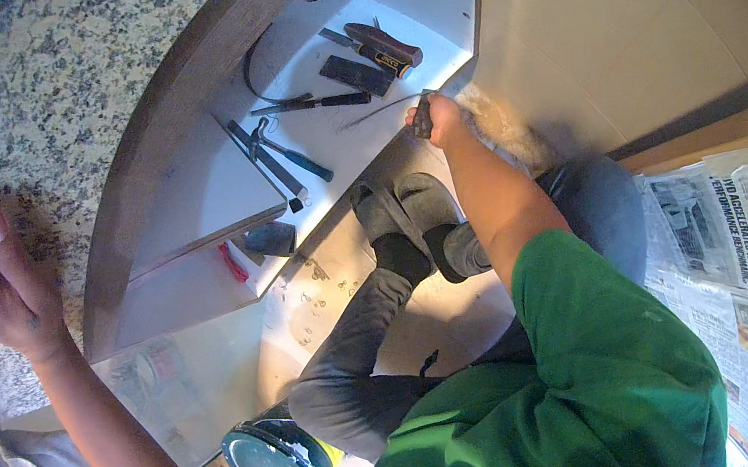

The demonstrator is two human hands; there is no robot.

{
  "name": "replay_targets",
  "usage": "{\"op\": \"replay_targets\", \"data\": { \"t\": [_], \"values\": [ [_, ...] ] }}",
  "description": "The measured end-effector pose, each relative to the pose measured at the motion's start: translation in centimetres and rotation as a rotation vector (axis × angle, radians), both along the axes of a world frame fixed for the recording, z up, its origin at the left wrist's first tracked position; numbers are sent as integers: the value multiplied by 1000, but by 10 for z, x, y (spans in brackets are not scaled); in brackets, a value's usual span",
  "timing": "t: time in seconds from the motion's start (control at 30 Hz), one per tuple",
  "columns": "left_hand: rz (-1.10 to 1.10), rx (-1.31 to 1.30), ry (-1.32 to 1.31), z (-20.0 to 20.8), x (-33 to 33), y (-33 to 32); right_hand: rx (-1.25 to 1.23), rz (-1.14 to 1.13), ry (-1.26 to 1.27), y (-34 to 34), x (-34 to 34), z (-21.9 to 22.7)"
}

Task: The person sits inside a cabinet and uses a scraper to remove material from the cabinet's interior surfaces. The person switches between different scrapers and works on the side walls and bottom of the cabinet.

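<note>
My left hand [2, 271] lies against the speckled stone countertop [74, 75] at the far left, fingers spread, holding nothing. At the shelf's front edge my right hand [445, 118] is closed around a small dark-handled tool [422, 117]. A thin dark line reaches left from this tool over the white shelf [335, 158]; whether it is a blade, a wire or a shadow I cannot tell. Farther in on the shelf lie a dark flat block [358, 74], a black-handled file or chisel [344, 99] and a hammer [291, 154] over a long dark bar [268, 162].
A dark cable [251, 69] curves along the shelf's back. Below the shelf stand a dark cup-like object [270, 239] and a red item [233, 263]. A blue-lidded bucket [277, 464] is beside my folded legs. Newspaper [740, 249] covers the right side; small curled bits [308, 305] litter the floor.
</note>
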State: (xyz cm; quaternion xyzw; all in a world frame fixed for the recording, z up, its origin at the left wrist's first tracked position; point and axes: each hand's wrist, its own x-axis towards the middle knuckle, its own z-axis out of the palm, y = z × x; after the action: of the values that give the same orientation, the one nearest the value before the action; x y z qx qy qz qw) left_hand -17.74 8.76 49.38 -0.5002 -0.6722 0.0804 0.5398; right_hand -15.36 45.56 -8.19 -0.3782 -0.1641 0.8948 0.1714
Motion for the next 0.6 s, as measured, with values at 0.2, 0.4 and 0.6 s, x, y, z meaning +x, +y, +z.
{"op": "replay_targets", "data": {
  "t": [0.2, 0.4, 0.6],
  "values": [
    [1, 60, -14, -20, -12, -2, -9, 21, -53, -1, 27, 8],
    [116, -51, 87, 9, -3, -16, 2, 63, -104, 4, 15, 7],
    [-5, 31, -31, -17, -16, -11, 73, 47, -232, 19, 25, 34]
  ]
}}
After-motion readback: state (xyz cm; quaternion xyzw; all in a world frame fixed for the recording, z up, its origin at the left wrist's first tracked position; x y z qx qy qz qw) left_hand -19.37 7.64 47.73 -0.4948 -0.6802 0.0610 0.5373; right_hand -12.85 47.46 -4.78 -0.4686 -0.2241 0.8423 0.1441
